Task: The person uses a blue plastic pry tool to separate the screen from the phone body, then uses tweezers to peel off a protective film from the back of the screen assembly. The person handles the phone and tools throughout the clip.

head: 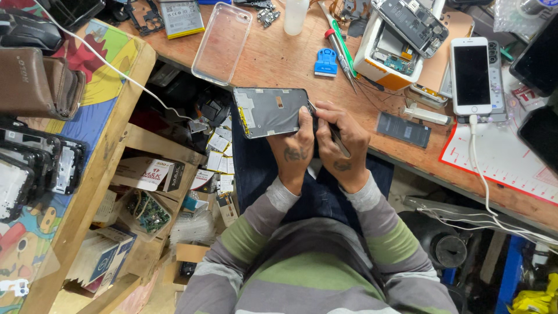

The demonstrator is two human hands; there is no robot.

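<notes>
The left hand (296,146) gripped the right end of a dark phone frame (270,110), fingers wrapped around its edge. The frame lay flat (inner side up) over the person's lap, just at the wooden table's (279,64) edge. Its long side ran left to right, tilted a little. The right hand (343,142) was closed around a thin metal tool (337,138), whose tip touched the frame's right end.

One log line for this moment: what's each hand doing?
left hand: grips phone frame by its edge | right hand: holds thin tool at frame's edge | place: over lap, at wooden bench edge
</notes>
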